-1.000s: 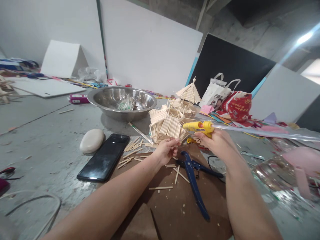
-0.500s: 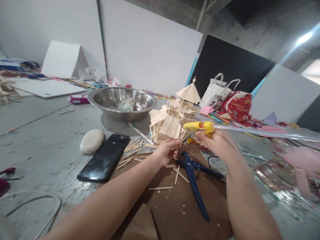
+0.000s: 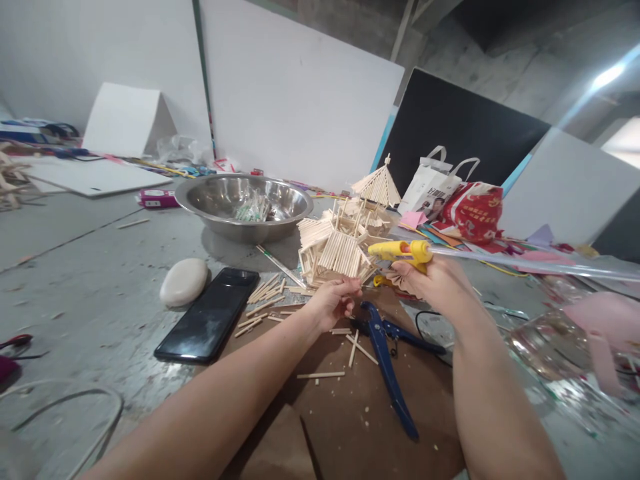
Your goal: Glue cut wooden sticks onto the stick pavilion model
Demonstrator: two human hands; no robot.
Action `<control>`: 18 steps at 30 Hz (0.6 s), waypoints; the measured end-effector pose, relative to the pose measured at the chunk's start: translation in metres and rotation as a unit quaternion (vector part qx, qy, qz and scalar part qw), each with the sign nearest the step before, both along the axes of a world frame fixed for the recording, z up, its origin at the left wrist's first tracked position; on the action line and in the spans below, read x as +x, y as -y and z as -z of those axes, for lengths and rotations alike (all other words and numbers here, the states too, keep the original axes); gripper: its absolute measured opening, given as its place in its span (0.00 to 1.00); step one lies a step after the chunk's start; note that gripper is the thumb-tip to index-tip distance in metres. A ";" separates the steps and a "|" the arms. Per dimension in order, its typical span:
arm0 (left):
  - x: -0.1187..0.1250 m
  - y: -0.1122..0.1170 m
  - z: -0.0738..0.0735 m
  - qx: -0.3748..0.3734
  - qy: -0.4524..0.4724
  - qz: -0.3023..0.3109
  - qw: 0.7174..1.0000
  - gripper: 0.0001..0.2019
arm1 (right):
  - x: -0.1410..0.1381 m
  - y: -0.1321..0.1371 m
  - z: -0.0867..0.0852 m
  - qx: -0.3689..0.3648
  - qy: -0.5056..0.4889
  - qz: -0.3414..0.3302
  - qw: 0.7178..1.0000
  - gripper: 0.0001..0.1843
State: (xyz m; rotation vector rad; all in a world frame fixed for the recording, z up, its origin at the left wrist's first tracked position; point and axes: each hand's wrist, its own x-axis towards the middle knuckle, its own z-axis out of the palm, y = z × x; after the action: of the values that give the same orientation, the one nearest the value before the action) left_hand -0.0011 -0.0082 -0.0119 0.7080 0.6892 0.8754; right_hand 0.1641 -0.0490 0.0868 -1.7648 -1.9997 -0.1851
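My right hand [image 3: 440,287] is wrapped round a yellow glue gun [image 3: 400,251], whose nozzle points left at the model. A long clear glue stick [image 3: 500,259] runs out of its back. My left hand [image 3: 333,303] is closed in a pinch at the front foot of the model; what its fingers hold, if anything, is too small to make out. The model is a small house of wooden sticks [image 3: 343,253] with slatted roofs and a pointed top [image 3: 379,185]. Just below my left hand lies a blue-handled cutter [image 3: 387,373].
Loose wooden sticks [image 3: 265,290] are scattered on the brown board [image 3: 350,420]. To the left lie a black phone [image 3: 207,317] and a white rounded object [image 3: 184,283]. Behind them stands a steel bowl [image 3: 245,230] holding a plastic-wrapped bundle. Bags [image 3: 473,210] and coloured paper sit at the back right.
The glue gun and my right hand have shifted very slightly to the right. My left hand stays almost still in its pinch by the stick house.
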 end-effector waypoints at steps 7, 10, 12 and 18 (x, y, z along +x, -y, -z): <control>-0.009 0.009 -0.011 0.089 -0.140 0.030 0.986 0.08 | 0.007 0.004 -0.003 0.074 0.002 0.002 0.997 0.25; -0.012 0.014 -0.020 0.164 -0.235 0.050 0.957 0.08 | 0.010 0.005 -0.003 0.099 -0.033 -0.003 0.995 0.24; -0.016 0.016 -0.025 0.231 -0.318 0.060 0.918 0.09 | 0.012 0.006 -0.004 0.108 -0.061 -0.026 0.992 0.23; -0.047 0.018 -0.033 0.406 -0.529 0.102 0.738 0.11 | 0.011 0.012 -0.014 0.090 -0.067 -0.027 0.993 0.22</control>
State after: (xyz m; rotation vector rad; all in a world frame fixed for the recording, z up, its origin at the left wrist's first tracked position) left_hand -0.0483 -0.0260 0.0206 2.1310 1.1962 0.4612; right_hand 0.1748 -0.0609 0.1012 -1.5669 -1.8708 -0.2164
